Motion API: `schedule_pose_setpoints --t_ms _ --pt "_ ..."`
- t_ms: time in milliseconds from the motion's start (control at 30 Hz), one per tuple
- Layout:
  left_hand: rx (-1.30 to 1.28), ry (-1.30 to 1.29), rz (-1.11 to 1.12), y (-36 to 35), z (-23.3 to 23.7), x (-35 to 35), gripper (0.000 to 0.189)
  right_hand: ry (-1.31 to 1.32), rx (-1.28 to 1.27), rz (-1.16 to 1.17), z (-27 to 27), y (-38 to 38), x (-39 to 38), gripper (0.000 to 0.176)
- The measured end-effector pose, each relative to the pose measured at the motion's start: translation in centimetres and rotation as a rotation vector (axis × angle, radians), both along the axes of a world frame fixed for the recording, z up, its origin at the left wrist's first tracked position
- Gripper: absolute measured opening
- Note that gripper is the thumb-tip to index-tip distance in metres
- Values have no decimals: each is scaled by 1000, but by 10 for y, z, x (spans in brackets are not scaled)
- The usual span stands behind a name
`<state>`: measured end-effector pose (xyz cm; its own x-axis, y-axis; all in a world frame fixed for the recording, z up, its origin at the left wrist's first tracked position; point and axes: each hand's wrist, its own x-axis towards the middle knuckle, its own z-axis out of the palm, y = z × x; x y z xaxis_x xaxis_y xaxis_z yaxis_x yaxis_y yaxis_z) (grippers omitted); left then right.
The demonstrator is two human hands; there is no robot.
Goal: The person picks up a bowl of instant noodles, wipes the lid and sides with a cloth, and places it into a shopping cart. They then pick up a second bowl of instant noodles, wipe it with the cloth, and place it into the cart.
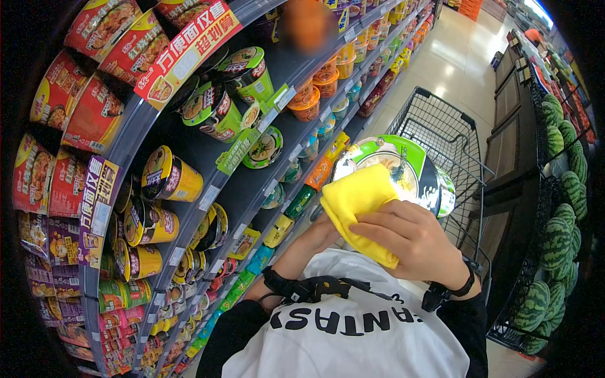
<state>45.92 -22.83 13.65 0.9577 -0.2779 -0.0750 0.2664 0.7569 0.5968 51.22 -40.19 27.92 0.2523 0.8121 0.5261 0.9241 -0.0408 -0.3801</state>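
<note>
My right hand point(413, 236) is closed on a folded yellow cloth point(359, 205) and presses it against the near side of the lid of an instant noodle cup point(408, 162). The cup has a green, white and black design and is tilted, its lid facing up toward me. From the left, my left hand point(324, 232) reaches under the cup and supports it. Its fingers are mostly hidden behind the cloth and cup. On the shelf to the left, similar green-and-black noodle cups point(211, 110) stand and lie, with gaps around them.
Shelves point(189, 211) of noodle cups and packets run along my left. A wire shopping cart point(435, 120) stands just beyond the held cup. On the right, watermelons point(561, 233) fill a dark display stand point(504, 164). Tiled floor point(450, 53) stretches ahead between them.
</note>
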Motion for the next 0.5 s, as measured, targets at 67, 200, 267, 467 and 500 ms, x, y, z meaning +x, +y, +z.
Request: schedule_pose_setpoints --t_ms 67,200,267,467,500 --pt "-3 6 9 0 0 -1 69 -3 1 1 -1 1 0 41" --pt "11 44 3 3 -8 1 69 -8 -11 -10 -2 2 0 41" --pt "30 34 13 2 -3 0 68 -27 -19 -25 0 2 0 41" --pt "46 -42 90 2 9 -1 70 -44 -39 -61 5 -3 2 40" --pt "25 -40 104 3 10 0 71 -46 -53 -55 5 -5 3 39"
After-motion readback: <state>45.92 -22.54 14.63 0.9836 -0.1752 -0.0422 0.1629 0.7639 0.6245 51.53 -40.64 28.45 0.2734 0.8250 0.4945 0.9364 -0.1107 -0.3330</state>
